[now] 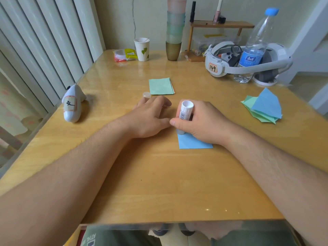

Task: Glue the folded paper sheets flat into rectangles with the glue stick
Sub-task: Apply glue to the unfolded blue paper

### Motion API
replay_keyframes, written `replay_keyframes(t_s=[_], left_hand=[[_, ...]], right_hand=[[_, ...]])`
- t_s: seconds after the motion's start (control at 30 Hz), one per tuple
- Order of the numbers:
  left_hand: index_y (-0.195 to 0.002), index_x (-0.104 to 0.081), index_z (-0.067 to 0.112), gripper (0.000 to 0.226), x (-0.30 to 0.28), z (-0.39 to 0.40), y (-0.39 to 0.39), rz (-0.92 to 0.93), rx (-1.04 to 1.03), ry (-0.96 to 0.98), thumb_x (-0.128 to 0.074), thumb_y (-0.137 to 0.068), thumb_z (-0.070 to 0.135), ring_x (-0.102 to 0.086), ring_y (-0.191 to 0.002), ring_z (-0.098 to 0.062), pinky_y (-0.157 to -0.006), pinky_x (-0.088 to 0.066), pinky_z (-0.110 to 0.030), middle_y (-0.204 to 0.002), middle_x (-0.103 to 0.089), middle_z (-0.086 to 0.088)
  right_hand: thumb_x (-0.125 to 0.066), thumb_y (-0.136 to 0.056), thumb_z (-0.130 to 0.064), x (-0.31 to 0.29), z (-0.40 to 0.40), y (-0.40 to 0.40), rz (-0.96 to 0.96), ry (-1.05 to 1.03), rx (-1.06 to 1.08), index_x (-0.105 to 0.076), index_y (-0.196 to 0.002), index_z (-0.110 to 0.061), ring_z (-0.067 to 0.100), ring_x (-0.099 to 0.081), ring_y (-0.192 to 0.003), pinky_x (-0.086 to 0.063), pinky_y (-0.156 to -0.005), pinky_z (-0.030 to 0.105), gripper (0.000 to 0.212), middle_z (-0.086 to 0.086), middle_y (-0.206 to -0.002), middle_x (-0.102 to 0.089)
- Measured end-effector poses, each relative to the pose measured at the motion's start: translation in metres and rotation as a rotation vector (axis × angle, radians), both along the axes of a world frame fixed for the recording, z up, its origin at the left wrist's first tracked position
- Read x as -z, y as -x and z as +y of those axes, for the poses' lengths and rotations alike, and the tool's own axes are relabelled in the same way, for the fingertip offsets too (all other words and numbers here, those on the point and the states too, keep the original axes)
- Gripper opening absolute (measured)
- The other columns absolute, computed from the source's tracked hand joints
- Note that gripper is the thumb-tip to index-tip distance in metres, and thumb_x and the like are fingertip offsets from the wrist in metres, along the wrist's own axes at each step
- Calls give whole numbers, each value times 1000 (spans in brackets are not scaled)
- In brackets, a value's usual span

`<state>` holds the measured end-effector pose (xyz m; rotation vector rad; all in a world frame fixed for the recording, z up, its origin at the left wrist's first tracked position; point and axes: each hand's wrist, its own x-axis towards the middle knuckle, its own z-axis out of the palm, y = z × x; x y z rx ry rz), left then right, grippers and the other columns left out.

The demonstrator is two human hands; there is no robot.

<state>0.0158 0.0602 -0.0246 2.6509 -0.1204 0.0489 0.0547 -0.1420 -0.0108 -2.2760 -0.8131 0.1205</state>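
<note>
My right hand (204, 121) grips a white glue stick (185, 110), held upright with its lower end down on a blue paper sheet (191, 142) at the table's middle. Most of that sheet is hidden under the hand. My left hand (150, 116) lies beside it on the table with relaxed fingers and holds nothing. The glue stick's translucent cap (146, 95) stands just beyond the left fingers. A stack of flat green rectangles (160, 86) lies further back. A pile of folded green and blue sheets (264, 107) sits at the right.
A white toy figure (72, 103) lies at the left edge. At the back stand a paper cup (142, 48), stacked plastic cups (174, 32), a small wooden shelf (221, 25), a white headset (230, 59) and a water bottle (253, 47). Beside the cup lies a tape roll pack (124, 55).
</note>
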Motion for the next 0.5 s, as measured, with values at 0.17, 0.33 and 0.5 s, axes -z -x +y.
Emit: replay_keyframes(t_s=[0.17,0.33,0.5], left_hand=[[-136,-41,34,54,1,-2,0,-5,3,-48,-64,-90,52,-29,-134,-20,-115,-29,-42,-143,-43,10],[-137,-39,37,62,1,-2,1,-5,13,-66,-63,-86,63,-27,-133,-19,-113,-28,-39,-143,-41,11],[-138,-36,40,80,2,-1,1,7,33,-103,-61,-72,78,-28,-135,-18,-115,-28,-40,-143,-39,12]], right_hand=[[-79,-84,-44,-5,-6,11,17,45,-70,-59,-81,-19,9,-49,-62,-45,-63,33,33,-2,-70,-64],[-81,-85,-39,0,-13,21,49,-27,-94,-58,-75,-24,7,-49,-60,-44,-61,31,29,-11,-63,-59],[-78,-80,-42,4,-18,28,82,-139,-78,-59,-73,-19,8,-49,-59,-42,-59,29,30,-12,-60,-57]])
